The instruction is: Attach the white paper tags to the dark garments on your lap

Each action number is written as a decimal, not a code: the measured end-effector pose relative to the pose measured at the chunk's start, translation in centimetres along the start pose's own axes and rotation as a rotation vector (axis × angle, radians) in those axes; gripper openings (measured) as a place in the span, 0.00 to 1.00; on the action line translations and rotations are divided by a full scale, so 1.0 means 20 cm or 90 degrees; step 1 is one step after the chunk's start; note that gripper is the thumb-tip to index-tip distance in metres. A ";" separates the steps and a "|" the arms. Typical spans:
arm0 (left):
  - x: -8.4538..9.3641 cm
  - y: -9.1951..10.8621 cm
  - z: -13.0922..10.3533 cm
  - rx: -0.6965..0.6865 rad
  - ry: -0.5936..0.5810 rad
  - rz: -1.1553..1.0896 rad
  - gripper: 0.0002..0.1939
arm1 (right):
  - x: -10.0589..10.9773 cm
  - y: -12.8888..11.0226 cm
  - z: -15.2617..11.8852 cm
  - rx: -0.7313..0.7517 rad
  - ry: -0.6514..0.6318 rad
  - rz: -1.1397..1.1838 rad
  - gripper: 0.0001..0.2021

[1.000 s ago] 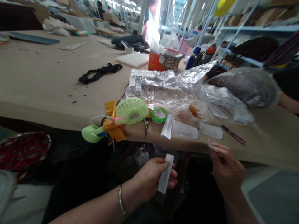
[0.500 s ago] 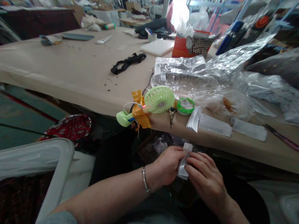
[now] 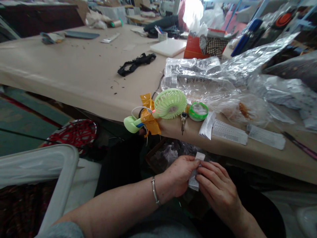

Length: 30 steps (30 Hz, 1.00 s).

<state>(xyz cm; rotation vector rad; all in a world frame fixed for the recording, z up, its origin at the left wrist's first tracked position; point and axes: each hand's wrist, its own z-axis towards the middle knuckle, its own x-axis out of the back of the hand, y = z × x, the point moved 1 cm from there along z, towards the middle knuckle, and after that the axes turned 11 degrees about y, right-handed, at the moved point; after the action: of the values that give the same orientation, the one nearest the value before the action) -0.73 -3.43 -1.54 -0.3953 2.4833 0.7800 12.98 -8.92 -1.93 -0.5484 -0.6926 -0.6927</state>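
My left hand (image 3: pixel 182 173) grips a small stack of white printed fabric labels (image 3: pixel 193 181) between thumb and fingers, below the table's front edge. My right hand (image 3: pixel 219 188) closes on the same labels from the other side, its fingertips on their right edge. The labels stand out above and below my fingers; part of them is hidden behind the thumb. On the table edge in front lie more white labels in a folded bunch (image 3: pixel 207 125), a fanned row of printed labels (image 3: pixel 229 131) and a separate pile of labels (image 3: pixel 266 136).
A green hand-held fan (image 3: pixel 170 104) is taped to the table edge (image 3: pixel 109 112). Beside it are a pointed metal-tipped tool (image 3: pixel 183 124) and a green round tin (image 3: pixel 198 111). Clear plastic bags (image 3: pixel 210 82) cover the right side. A white tub (image 3: pixel 70 165) stands at my left.
The labels between my hands look narrower and closer together, with my left thumb farther over them. Both hands stay in nearly the same place. The view has shifted slightly.
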 end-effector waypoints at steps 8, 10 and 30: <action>0.02 0.04 -0.02 0.063 -0.091 0.084 0.12 | 0.02 0.10 -0.04 -0.372 0.168 0.199 0.11; 0.03 0.04 -0.03 0.075 -0.127 0.102 0.13 | -0.01 0.16 -0.05 -0.532 0.144 0.339 0.13; 0.04 -0.03 -0.05 0.085 -0.188 0.225 0.14 | -0.14 0.20 0.01 -0.638 -0.192 0.825 0.18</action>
<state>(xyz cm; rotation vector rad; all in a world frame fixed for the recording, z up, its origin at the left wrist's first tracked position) -1.59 -4.63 -1.51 0.2012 2.3312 0.7398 14.18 -5.13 -4.82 -1.8204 -0.0884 0.3586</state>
